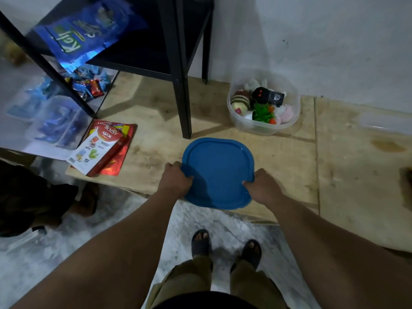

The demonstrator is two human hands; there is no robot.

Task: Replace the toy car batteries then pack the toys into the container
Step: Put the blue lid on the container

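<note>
I hold blue lid (217, 172) flat, left hand (177, 178) and right hand (263, 186) each clamped on near edge. Tub (287, 124) of toys sits ahead on bench (278, 157), off to right; right hand nearer. Lid roundish, no long axis; tub open.

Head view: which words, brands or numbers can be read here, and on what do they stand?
"ASTOR": red foil snack pouch on the wooden board, printed twice.
"Kelp", uncertain, partly blurred: blue foil bag on the black metal shelf.
Small wrapped sweets: print too small to read.
</note>
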